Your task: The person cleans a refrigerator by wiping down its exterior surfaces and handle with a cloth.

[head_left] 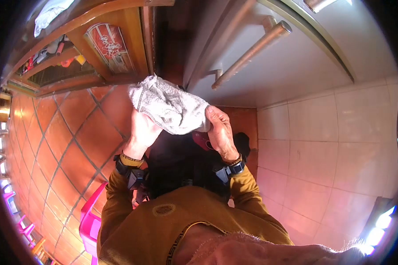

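A crumpled white-grey cloth (170, 104) with a stitched edge is stretched between my two hands, in front of my body. My left hand (145, 129) grips it from below at its left end, the fingers mostly hidden behind the fabric. At the right end, my right hand (220, 131) pinches the cloth with the thumb on top. Ahead and to the right of the cloth stands a pale refrigerator-like door with a long bar handle (252, 55); neither hand touches it.
A wooden cabinet (106, 44) with shelves of small items stands at the far left. Orange tiles cover the floor (66, 137), and a white tiled wall (311, 145) is on the right. A pink plastic chair (90, 221) is near my left elbow.
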